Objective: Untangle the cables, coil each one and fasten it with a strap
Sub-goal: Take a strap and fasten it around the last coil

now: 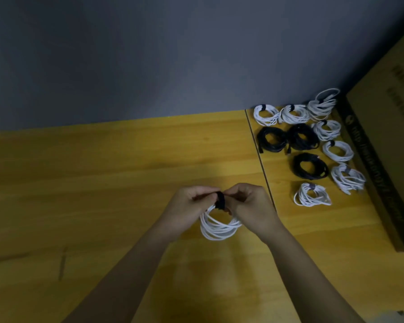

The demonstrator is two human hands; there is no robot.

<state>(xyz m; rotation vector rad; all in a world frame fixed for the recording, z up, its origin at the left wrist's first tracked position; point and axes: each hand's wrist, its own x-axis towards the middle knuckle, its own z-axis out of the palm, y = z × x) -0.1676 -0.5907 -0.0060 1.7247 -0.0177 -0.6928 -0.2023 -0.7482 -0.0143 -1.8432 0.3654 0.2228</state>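
White coiled cable [218,227] held above wooden tabletop [103,183], near centre. Black strap [219,200] wrapped round top of coil, pinched from both sides: left hand [191,206] and right hand [250,203], fingers curled on strap. 10 finished coils (7 white [266,114], 3 black [272,139]) laid at far right, beside cardboard box [387,141].

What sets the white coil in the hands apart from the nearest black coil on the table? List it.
The white coiled cable in the hands is held above the table by the left hand and right hand; the black coiled cable lies on the wooden table, untouched. The white one's black strap is being pinched. Both are round coils.
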